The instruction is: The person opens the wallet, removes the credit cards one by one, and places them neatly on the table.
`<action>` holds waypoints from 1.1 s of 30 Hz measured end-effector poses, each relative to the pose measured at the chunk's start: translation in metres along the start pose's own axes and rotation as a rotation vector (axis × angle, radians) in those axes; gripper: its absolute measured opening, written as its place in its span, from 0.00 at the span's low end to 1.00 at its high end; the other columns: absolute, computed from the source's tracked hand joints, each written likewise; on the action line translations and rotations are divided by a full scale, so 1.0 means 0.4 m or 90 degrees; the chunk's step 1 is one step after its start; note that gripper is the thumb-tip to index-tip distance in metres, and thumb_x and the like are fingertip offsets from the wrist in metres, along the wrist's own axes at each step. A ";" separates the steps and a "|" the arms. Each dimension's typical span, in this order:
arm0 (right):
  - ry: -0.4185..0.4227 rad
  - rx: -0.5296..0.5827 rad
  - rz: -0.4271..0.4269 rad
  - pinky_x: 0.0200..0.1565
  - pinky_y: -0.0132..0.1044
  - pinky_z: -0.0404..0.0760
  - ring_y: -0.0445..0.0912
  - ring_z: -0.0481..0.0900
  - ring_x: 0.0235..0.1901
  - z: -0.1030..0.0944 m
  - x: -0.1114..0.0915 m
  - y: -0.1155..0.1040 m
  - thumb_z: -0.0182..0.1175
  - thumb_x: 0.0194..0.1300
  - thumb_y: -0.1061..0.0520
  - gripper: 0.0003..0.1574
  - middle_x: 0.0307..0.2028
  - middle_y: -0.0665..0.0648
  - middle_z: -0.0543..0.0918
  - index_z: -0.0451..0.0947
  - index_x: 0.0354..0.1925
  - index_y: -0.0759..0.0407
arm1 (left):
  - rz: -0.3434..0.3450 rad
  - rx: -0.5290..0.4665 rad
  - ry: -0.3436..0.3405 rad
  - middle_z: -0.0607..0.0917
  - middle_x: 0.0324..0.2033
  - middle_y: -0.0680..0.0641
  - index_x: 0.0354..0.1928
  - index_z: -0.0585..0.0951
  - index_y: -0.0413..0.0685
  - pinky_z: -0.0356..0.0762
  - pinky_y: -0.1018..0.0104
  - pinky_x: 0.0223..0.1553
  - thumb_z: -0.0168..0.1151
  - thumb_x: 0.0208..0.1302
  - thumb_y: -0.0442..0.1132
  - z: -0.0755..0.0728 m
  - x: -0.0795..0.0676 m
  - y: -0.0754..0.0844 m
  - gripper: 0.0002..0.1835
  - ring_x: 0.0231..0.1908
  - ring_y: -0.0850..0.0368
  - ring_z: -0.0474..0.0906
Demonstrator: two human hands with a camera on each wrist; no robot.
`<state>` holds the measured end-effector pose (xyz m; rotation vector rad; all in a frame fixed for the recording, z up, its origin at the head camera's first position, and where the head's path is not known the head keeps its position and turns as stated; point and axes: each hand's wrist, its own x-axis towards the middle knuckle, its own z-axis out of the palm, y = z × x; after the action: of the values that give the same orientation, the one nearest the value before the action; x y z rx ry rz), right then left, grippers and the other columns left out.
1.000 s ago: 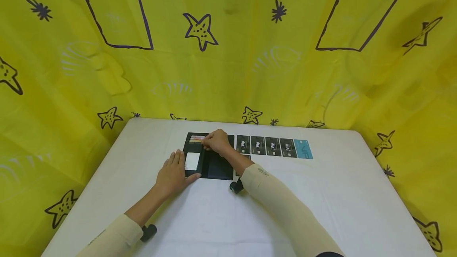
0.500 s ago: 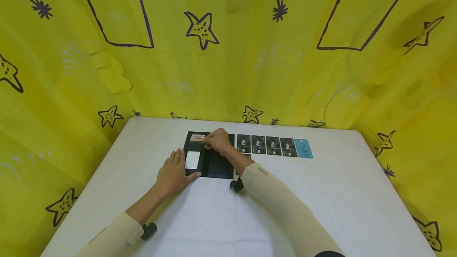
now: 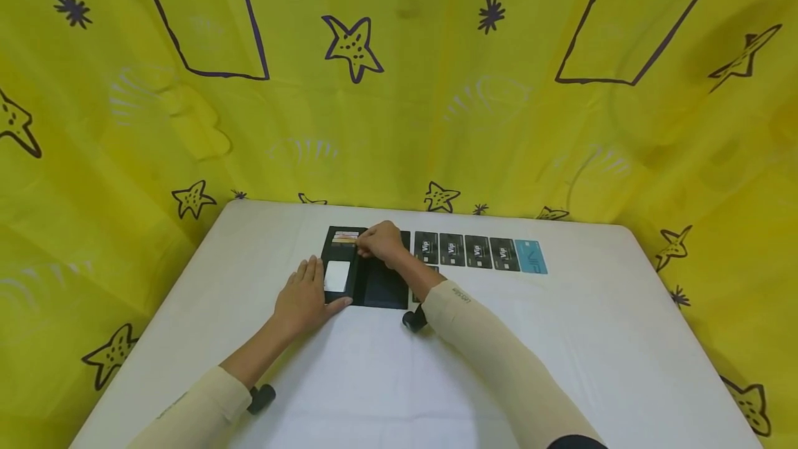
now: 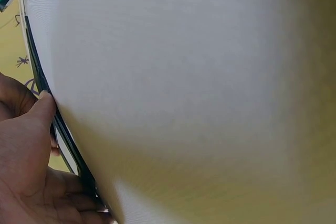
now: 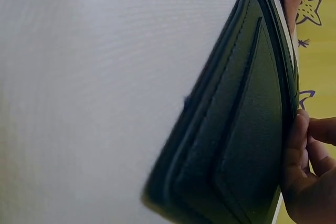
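Your right hand point(image 3: 382, 241) has its grip closed down, fingers curled in and tips meeting, at the inner side of the wallet's upper card slots; whether a card sits between those fingertips you cannot tell from here. Your left hand point(image 3: 303, 300) lies with fingers fairly straight along the wallet's outer left edge, holding nothing in its grip, while its thumb reaches along the lower edge.

Between your hands, the black wallet point(image 3: 385, 286) lies unfolded on the white counter point(image 3: 249, 248). In its left panel, several coloured cards point(image 3: 346, 236) show as stacked strips just beside your right fingertips, and a white rectangle point(image 3: 337, 276) fills the space below.

To the right of the wallet, four black cards point(image 3: 451, 250) marked "Vip" run in a row, with a blue card point(image 3: 531, 257) at the far end. Another dark card point(image 3: 435, 269) is mostly hidden under your right forearm. Cream sleeves point(image 3: 492, 359) cover your arms, and behind the counter hangs a yellow cloth point(image 3: 399, 123) printed with starfish.
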<state>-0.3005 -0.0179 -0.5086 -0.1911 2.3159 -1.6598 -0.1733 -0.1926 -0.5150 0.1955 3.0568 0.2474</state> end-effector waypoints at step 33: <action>0.131 -0.092 0.102 0.16 0.28 0.73 0.40 0.78 0.13 0.054 0.011 -0.028 0.77 0.60 0.64 0.09 0.15 0.53 0.82 0.87 0.26 0.65 | 0.013 -0.014 0.016 0.62 0.74 0.21 0.75 0.59 0.19 0.60 0.37 0.73 0.68 0.68 0.63 0.003 -0.003 -0.001 0.56 0.74 0.26 0.59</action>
<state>-0.2987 -0.0423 -0.5050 0.1395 2.5284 -1.4968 -0.1722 -0.1929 -0.5162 0.2231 3.0760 0.2876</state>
